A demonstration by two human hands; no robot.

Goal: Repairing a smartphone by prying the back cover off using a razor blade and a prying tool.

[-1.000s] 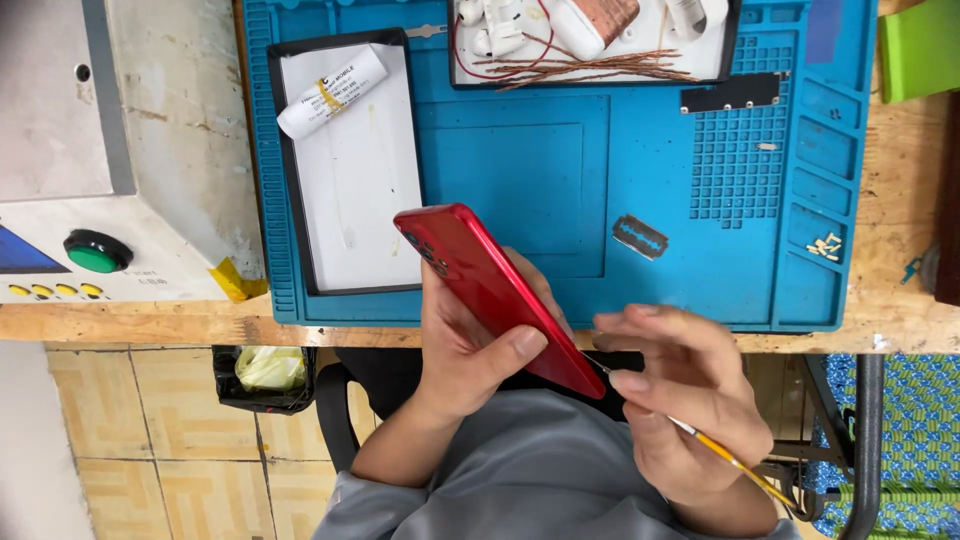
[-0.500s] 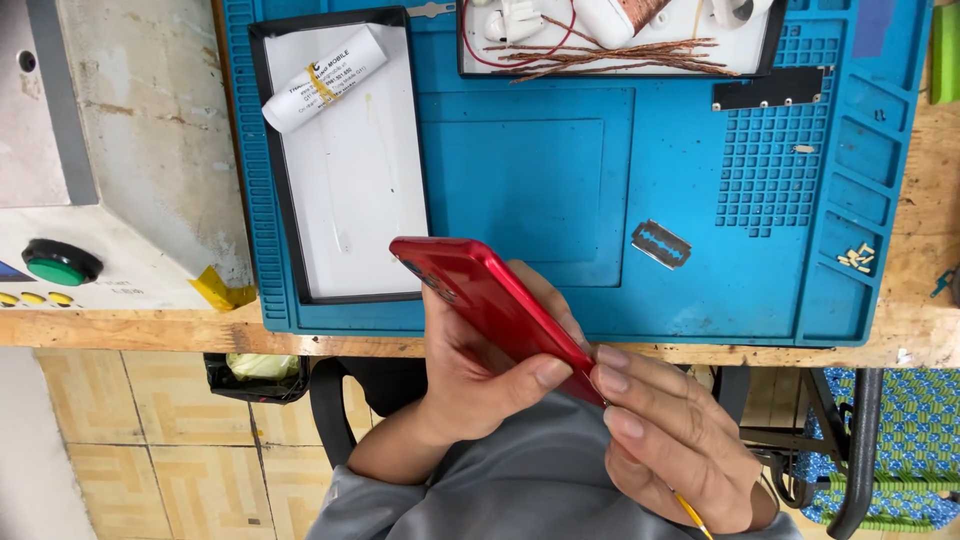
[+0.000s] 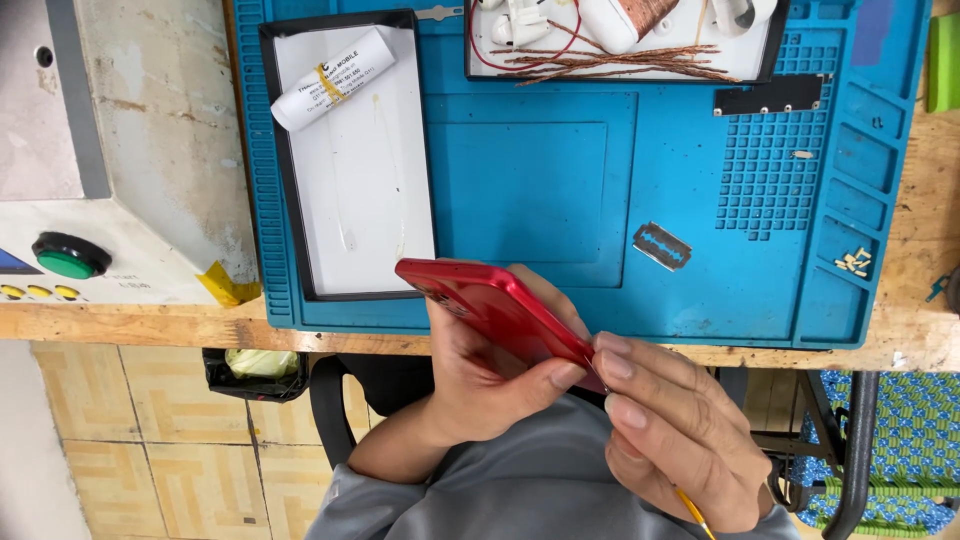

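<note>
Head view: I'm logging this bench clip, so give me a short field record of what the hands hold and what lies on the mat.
left hand: left hand holds the red phone, tilted, thumb on its edge
right hand: right hand pinches the phone's lower end; a thin yellow tool sticks out below it
surface: blue work mat on a wooden bench
on mat: razor blade, white tray with a white tube
beside mat: machine with a green button

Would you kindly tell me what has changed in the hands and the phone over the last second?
The right hand, open beside the phone a second ago, has closed in; its fingertips now press the lower end of the red phone. A thin yellow tool stays tucked in that hand. The left hand keeps its grip on the phone. The razor blade on the blue mat has not moved.
</note>
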